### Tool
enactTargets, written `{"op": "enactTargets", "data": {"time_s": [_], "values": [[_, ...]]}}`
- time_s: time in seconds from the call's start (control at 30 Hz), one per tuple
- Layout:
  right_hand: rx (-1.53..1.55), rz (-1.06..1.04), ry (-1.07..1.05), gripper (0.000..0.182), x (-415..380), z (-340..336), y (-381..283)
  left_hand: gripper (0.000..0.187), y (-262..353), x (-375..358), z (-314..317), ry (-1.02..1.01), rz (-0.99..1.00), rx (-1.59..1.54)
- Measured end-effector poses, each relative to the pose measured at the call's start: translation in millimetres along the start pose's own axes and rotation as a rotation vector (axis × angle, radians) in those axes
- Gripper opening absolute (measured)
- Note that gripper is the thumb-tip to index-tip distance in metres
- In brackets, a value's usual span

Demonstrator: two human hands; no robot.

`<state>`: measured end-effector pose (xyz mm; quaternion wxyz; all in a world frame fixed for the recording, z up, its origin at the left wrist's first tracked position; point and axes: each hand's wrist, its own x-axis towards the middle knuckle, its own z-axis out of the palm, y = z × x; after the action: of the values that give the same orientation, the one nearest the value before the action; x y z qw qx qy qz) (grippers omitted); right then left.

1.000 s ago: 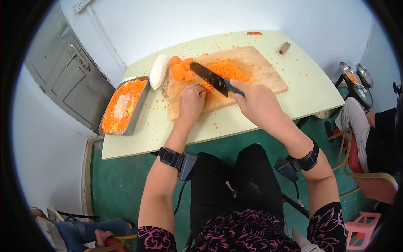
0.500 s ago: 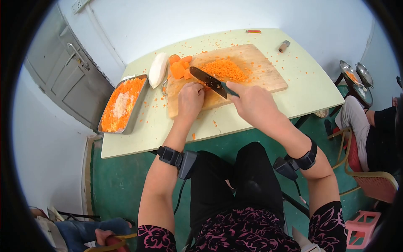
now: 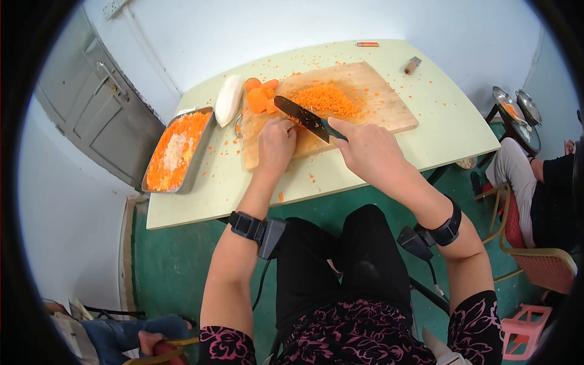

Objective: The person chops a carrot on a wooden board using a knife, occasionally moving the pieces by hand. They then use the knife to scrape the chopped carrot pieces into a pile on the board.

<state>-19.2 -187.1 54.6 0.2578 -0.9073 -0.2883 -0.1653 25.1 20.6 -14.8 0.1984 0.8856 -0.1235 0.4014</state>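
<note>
My right hand (image 3: pixel 371 149) is closed round the dark handle of a kitchen knife (image 3: pixel 302 118), its broad blade slanting up and left over the wooden cutting board (image 3: pixel 389 109). Close against the blade's near side, my left hand (image 3: pixel 277 143) has its fingers curled down on the board. A bit of orange carrot shows at those fingertips; most of the piece is hidden by hand and blade. Beyond the knife lies a heap of finely diced carrot (image 3: pixel 325 99). Larger carrot chunks (image 3: pixel 258 99) rest at the board's upper left corner.
A metal tray (image 3: pixel 198 159) of chopped carrot with a pale heap stands left. A peeled white radish (image 3: pixel 229 100) lies beside the board. Farther back are a red lighter (image 3: pixel 367 44) and a small brown-handled tool (image 3: pixel 412 66). Other people sit at right and lower left.
Almost nothing differs. Both hands and the knife stay in nearly the same place, with only a very slight shift.
</note>
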Motion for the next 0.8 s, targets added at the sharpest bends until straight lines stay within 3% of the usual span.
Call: {"op": "enactTargets", "data": {"time_s": [0.47,0.8], "values": [[0.030,0.011,0.091,0.031,2.1,-12.8,-7.2,0.006,1.6,0.3,-0.2,-0.012,-0.029,-0.005],[-0.045,0.007,0.035,0.032,1.0,-10.2,0.3,0.006,1.9,-1.1,-0.7,-0.019,-0.058,-0.016]]}}
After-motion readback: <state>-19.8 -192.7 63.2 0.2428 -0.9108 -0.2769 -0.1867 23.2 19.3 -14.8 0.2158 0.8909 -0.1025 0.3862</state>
